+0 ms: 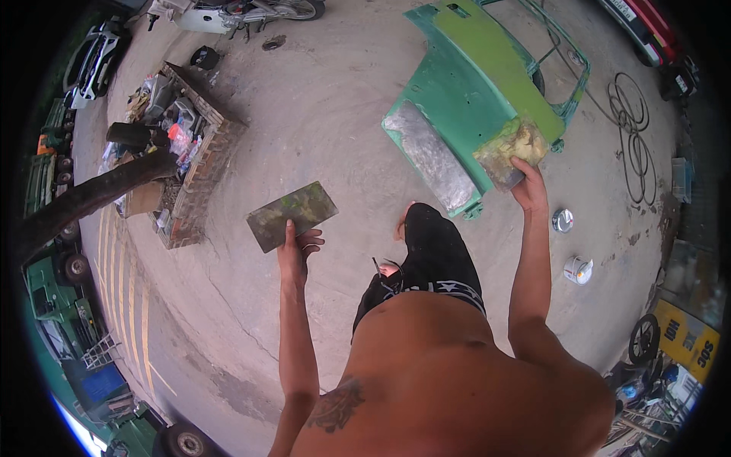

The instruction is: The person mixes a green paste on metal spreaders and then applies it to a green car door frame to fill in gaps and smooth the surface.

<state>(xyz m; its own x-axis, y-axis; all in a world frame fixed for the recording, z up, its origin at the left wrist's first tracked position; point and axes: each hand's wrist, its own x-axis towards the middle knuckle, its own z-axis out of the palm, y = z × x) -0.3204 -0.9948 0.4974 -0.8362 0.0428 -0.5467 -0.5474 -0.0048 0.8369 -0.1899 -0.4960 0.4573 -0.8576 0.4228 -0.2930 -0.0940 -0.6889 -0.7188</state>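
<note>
Left hand [292, 257], just off centre toward 9 o'clock: we see the thumb pinning a dark rectangular plate [283, 211] from above, the other fingers loosely bent at its edge. Right hand [531, 190], at 2 o'clock: it grips a yellow-smeared plate [512, 151]; its fingers underneath are hidden. That plate overlaps the green vehicle panel [461, 87] at 1 o'clock; contact, we cannot tell. A grey patch [432, 156] covers the panel's near side; two cans [563, 221] [578, 270] stand around 3 o'clock. We judge the step as handling the smeared plate by the panel; the next move calls for a steady, level grip on both plates.
</note>
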